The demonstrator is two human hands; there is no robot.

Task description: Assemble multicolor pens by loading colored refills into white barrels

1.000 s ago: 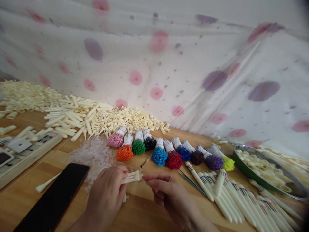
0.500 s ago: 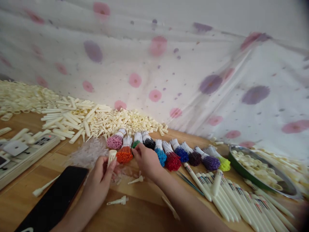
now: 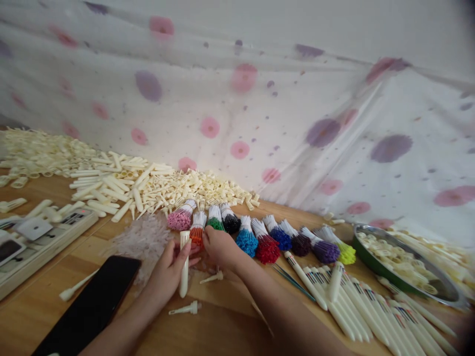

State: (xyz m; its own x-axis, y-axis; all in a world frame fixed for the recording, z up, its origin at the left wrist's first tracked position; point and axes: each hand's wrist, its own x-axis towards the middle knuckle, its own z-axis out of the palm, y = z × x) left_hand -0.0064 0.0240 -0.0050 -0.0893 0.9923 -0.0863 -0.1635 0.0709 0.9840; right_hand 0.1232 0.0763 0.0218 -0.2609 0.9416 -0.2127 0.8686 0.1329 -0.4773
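My left hand (image 3: 166, 269) grips a cream pen barrel (image 3: 184, 282) between thumb and fingers. The barrel stands nearly upright, slotted end at the top. Beside it, my right hand (image 3: 221, 247) is closed in a pinch, close to the orange refill bundle (image 3: 198, 230) and the green refill bundle (image 3: 215, 220). Its fingertips are partly hidden, and I cannot make out what is between them. Two small pointed cream pieces lie on the wood: one pointed piece (image 3: 211, 278) below my right hand, another pointed piece (image 3: 185, 309) nearer to me.
Right of my hands lie more bundles, such as the red bundle (image 3: 266, 244), then tweezers (image 3: 295, 282), several multicolour pens (image 3: 345, 306) and a green metal tray (image 3: 386, 267). To the left are a black phone (image 3: 91, 306), a power strip (image 3: 44, 252) and clear plastic bits (image 3: 143, 242). Cream parts (image 3: 200, 188) pile along the curtain.
The barrel in my left hand has swung from mostly hidden to nearly upright, showing its full length. My right hand stays near the bundles, slightly lower. The view has shifted a little.
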